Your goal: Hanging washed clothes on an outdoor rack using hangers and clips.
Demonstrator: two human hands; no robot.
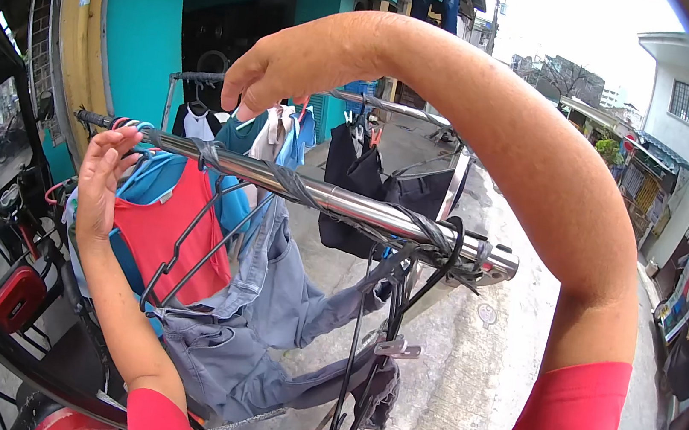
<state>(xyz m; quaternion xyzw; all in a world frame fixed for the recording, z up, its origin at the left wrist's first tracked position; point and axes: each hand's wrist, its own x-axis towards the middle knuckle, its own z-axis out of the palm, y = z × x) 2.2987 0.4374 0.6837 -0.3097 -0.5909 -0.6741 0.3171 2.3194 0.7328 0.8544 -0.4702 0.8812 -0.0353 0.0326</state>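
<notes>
My left hand (105,176) is raised at the left end of a metal rail (321,193) wrapped with dark strips. Its fingers are extended beside several clustered hangers (146,126), and nothing shows in its palm. My right hand (271,74) reaches over the rail, fingers bent down above hung clothes; whether it grips the pale hanger piece (244,124) below the fingertips is hidden. A red sleeveless top (178,227) hangs below my left hand over a blue garment (152,182). Grey denim trousers (224,355) hang from a black hanger (192,248).
Several black hangers (367,347) dangle from the rail's right end, close to my body. On a farther rail (390,106) hang black garments (351,190) and a white shirt with dark sleeves (197,124). A red-seated vehicle (17,297) stands left, beside the concrete street (459,384).
</notes>
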